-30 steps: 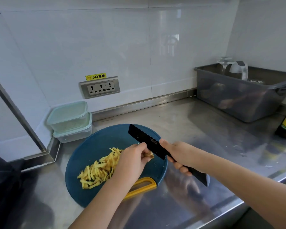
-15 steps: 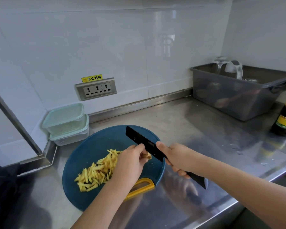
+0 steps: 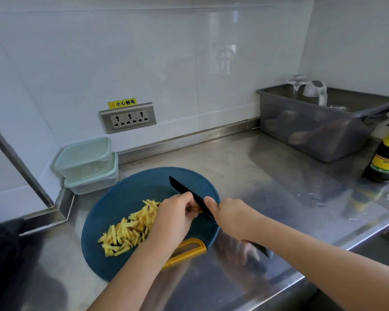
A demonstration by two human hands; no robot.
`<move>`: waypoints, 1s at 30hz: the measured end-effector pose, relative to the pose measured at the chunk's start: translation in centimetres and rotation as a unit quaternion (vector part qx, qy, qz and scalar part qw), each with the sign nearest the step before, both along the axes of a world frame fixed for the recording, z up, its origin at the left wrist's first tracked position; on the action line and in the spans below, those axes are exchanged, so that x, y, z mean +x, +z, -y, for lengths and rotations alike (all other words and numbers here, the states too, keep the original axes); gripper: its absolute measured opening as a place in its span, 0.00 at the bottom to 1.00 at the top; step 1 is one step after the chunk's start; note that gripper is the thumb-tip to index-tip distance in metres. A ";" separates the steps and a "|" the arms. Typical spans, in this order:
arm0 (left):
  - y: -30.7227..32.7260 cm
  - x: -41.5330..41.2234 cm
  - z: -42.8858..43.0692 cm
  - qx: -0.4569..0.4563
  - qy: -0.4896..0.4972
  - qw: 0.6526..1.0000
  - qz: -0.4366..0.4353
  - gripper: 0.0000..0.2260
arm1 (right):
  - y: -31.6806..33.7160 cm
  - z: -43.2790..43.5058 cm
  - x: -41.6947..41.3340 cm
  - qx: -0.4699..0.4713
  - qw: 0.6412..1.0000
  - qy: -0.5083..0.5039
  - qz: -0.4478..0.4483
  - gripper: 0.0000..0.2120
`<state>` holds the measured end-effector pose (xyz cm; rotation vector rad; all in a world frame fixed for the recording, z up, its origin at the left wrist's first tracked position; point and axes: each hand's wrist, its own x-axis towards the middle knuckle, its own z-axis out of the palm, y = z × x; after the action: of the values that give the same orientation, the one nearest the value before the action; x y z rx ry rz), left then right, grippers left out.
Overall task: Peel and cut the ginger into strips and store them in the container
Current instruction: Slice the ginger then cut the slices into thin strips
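The black knife (image 3: 184,190) has dropped since a second ago. Its tip used to sit level with the far rim of the blue cutting board (image 3: 126,198) and now lies lower over the board, with the edge down at the ginger. The hands and the heap have hardly shifted on the board, so this looks like one more downstroke in a run of cuts, not a new step. Peeling appears to be done and most of the cutting too, while storing has not yet begun.

The board lies on the steel counter (image 3: 267,176), near its left end. Two lidded containers (image 3: 85,162) are stacked just beyond the board's far left edge, both shut and apart from the hands.

The person's right hand (image 3: 229,215) is wrapped round the knife's handle, with a finger up against the blade's base. The handle's butt pokes out behind the wrist.

The left hand (image 3: 173,217) is curled over, fingertips tucked down on the ginger piece (image 3: 195,208), pinning it to the board right beside the blade's left face. Only a small tan sliver of that piece shows between the fingers and the blade, so little seems left to slice.

The cut strips (image 3: 126,232) lie in a loose yellow heap left of the left hand, reaching under its wrist, and touch neither the blade nor the containers.
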<state>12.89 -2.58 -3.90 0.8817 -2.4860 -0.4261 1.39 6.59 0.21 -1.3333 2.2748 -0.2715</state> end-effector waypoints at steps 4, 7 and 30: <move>-0.2 -0.1 -0.1 0.002 0.006 1.000 -0.005 0.04 | -0.1 0.2 -1.2 0.000 0.991 -0.047 0.129 0.21; -0.4 -0.1 -0.1 -0.002 0.012 1.000 -0.006 0.03 | 0.4 0.0 -1.9 0.043 0.940 -0.148 0.305 0.26; -0.3 0.2 -0.3 -0.024 0.028 0.999 -0.010 0.04 | 1.0 -1.0 -1.2 -0.021 0.986 -0.062 0.152 0.26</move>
<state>13.06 -2.25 -4.24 0.9227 -2.4367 -0.3538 0.16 7.56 1.17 -1.0875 2.1040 -0.5300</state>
